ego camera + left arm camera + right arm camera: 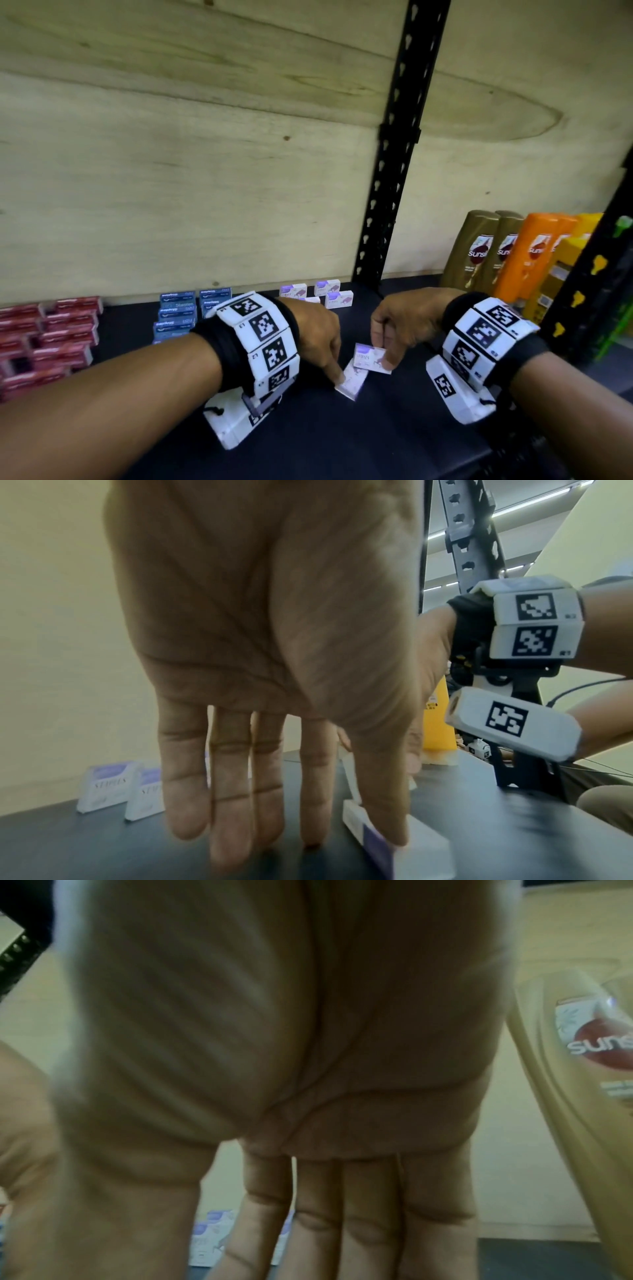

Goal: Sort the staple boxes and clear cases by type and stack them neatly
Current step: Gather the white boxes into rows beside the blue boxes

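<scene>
A white and purple staple box [352,382] lies flat on the dark shelf [342,445] near its front. My left hand [337,371] reaches down to it with straight fingers [226,818], and the thumb tip rests on the end of this flat box [421,850]. Just to the right, my right hand [382,353] pinches a second white staple box [371,358] by its top edge and holds it tilted over the flat one. The right wrist view shows only the palm and fingers [359,1218]; the held box is hidden there.
More white staple boxes [329,294] stand at the back, with blue boxes [178,310] stacked to their left and red boxes [48,337] at far left. Shampoo bottles [507,253] line the right side. A black rack post [387,205] rises behind.
</scene>
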Demonstrator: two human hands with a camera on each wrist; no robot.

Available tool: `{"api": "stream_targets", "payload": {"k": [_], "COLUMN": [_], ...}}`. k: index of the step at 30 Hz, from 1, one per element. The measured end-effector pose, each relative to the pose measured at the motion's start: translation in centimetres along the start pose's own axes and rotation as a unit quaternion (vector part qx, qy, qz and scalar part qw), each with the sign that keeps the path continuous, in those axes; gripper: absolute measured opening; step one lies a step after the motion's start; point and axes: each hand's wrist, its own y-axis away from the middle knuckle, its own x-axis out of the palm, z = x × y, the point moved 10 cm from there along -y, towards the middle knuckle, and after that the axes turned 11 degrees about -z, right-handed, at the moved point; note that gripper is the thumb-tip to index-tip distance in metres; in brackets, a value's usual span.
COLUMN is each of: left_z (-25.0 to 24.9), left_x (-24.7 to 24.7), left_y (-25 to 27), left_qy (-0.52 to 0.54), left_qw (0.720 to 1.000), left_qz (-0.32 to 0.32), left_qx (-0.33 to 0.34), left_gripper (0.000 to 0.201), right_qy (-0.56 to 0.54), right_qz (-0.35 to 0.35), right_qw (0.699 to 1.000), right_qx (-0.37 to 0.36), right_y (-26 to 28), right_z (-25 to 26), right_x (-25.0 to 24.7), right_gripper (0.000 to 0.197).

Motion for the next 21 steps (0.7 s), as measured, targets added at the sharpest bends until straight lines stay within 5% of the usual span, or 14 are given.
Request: {"api": "stream_targets", "payload": {"k": [5, 11, 21], "left_z": [-0.6, -1.0, -2.0], "left_x": [0.1, 0.8, 0.0], "left_y": [-0.4, -1.0, -0.6], "left_qy": [0.017, -0.027, -0.052], "left_qw": [0.999, 0.997, 0.995], "left_qz": [-0.032, -0.05, -0.071], "left_qx": [-0.002, -0.053, -0.037], "left_gripper": [0.038, 0.065, 0.037], "right_qy": [0.041, 0.097, 0.11], "right_qz": [-0.018, -0.064, -0.086], "right_qw": [0.999, 0.993, 0.99], "right_qx": [0.008, 0.014, 0.03], "right_y": [-0.3, -1.2, -2.3], "right_z": [-0.9, -1.2, -2.2], "right_x": [-0.4, -1.2, -1.2], "right_gripper": [0.023, 0.023, 0.024]}}
